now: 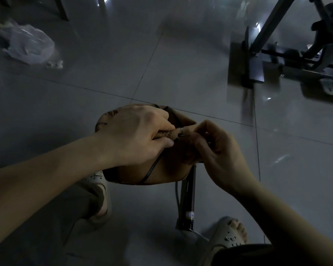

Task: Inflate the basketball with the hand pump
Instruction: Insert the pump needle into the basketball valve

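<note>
On the head view I see the limp basketball (161,169) just below centre, above the tiled floor (161,64). The left hand (135,131) has its grip closed round a pinched fold of it. At 3 o'clock from there, the right hand (217,150) pinches a thin needle (184,134) at the fold's tip. The black hand pump (186,204) lies at 5 o'clock under the ball, and a plastic bag (29,45) sits at 10 o'clock.

Two hands, left (135,131) and right (219,150), at the centre. One ball (167,169), one needle (184,134), one pump (186,204). Two sandals, near left (101,186) and near right (225,235). One bag (29,45) far left. One metal frame (258,45) far right.
</note>
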Available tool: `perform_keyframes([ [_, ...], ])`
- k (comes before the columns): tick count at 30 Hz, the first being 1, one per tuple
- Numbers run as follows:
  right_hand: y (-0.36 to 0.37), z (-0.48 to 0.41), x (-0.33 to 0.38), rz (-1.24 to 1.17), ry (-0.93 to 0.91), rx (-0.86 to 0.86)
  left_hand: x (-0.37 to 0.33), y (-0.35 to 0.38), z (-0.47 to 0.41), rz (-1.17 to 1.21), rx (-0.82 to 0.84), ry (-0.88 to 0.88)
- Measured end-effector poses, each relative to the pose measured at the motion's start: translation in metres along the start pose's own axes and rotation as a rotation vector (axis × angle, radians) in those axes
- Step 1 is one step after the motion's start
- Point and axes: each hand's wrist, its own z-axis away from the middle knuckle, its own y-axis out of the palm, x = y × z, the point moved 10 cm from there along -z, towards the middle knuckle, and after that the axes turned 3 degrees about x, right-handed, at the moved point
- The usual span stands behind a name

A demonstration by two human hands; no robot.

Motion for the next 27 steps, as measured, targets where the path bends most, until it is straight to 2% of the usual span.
perform_keyframes([
  [12,-0.002,0.000,0.006,0.210,-0.033,0.027,-0.006,0.006,0.000,-0.013,0.024,0.002],
  [17,0.007,0.002,0.030,0.716,-0.264,0.032,-0.008,0.011,-0.002,-0.030,0.052,-0.004],
  [20,0.014,0.000,0.036,0.875,-0.298,0.088,-0.009,0.016,-0.004,-0.051,0.070,-0.025],
  [23,0.023,0.000,0.037,0.948,-0.356,0.131,-0.011,0.020,-0.006,-0.046,0.082,-0.042],
  [27,0.028,0.001,0.029,0.899,-0.339,0.162,-0.009,0.027,-0.006,-0.025,0.106,-0.062],
])
